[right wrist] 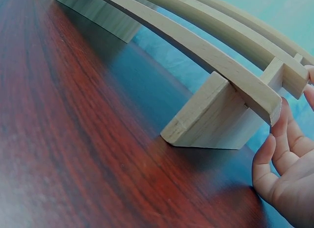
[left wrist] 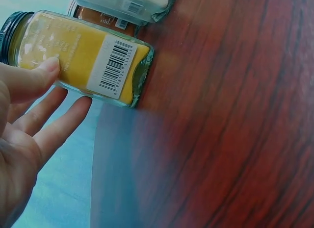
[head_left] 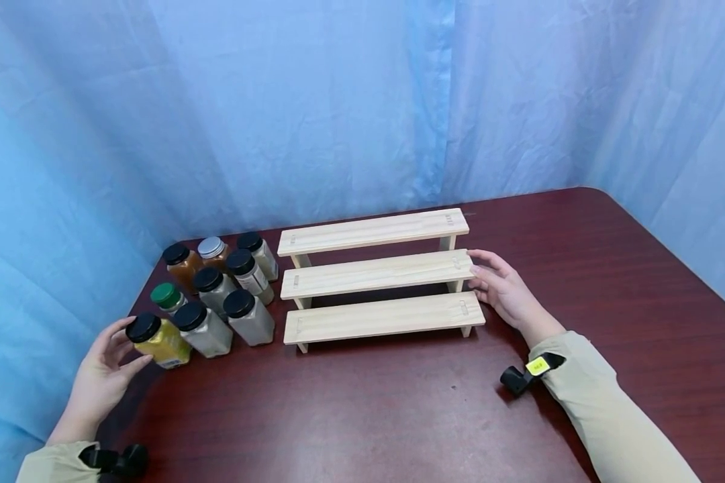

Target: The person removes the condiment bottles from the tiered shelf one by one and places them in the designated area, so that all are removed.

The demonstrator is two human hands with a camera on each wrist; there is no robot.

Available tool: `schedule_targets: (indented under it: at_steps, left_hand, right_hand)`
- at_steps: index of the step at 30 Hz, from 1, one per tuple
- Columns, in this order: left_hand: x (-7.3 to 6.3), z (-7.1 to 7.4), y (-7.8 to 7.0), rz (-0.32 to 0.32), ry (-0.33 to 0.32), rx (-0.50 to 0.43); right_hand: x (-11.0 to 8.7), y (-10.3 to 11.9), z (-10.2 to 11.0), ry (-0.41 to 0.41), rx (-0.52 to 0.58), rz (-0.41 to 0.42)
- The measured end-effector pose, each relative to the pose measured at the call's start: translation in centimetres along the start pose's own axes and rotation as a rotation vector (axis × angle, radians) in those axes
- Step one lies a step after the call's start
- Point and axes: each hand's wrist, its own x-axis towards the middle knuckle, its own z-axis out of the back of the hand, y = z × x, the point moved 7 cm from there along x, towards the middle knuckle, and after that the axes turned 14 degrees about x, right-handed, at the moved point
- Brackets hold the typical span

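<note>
My left hand (head_left: 104,372) is at the near left of a group of spice jars, thumb and fingers around a jar of yellow powder (head_left: 166,345) with a black lid. In the left wrist view the thumb lies on the jar's side, near a white barcode label (left wrist: 113,66), with other fingers on its far side. A three-step wooden rack (head_left: 383,320) stands in the middle of the table. My right hand (head_left: 507,292) is at its right end, fingertips at the ends of the boards. The right wrist view has those fingers loosely bent beside the lowest board (right wrist: 196,49).
Several jars stand close together left of the rack, including one with a green lid (head_left: 166,295), one with a silver lid (head_left: 211,247) and a white-filled one (head_left: 252,322). The dark red table (head_left: 362,409) meets a blue curtain (head_left: 314,114) at the back and left.
</note>
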Motion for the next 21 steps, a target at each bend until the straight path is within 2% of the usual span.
schedule_targets:
  at_steps: [4, 7, 11, 13, 14, 15, 18, 21]
  left_hand:
    - [-0.5, 0.3, 0.2, 0.034, 0.009, 0.02]
    - [-0.8, 0.4, 0.3, 0.036, 0.011, 0.01]
    - [-0.8, 0.7, 0.4, 0.035, 0.042, -0.145]
    - [-0.6, 1.0, 0.5, 0.054, 0.06, -0.207]
    - [-0.5, 1.1, 0.6, 0.058, 0.057, -0.252]
    - [-0.4, 1.3, 0.7, 0.067, 0.042, -0.254]
    - [-0.2, 2.6, -0.6, 0.148, -0.05, -0.099]
    - [-0.2, 3.8, -4.2, 0.221, -0.16, 0.057]
  right_hand:
    - [0.0, -0.3, -0.1, 0.006, -0.015, -0.018]
    - [0.0, -0.3, -0.3, 0.019, -0.014, -0.012]
    - [0.3, -0.1, -0.4, 0.035, 0.003, 0.002]
    - [0.2, 0.1, -0.4, 0.037, 0.003, 0.003]
    - [0.2, 0.3, -0.3, 0.036, 0.007, 0.001]
    - [0.1, 0.4, -0.2, 0.036, 0.007, 0.001]
    - [-0.1, 1.0, 0.0, 0.042, 0.023, 0.011]
    - [-0.2, 1.7, 0.3, 0.05, 0.034, 0.02]
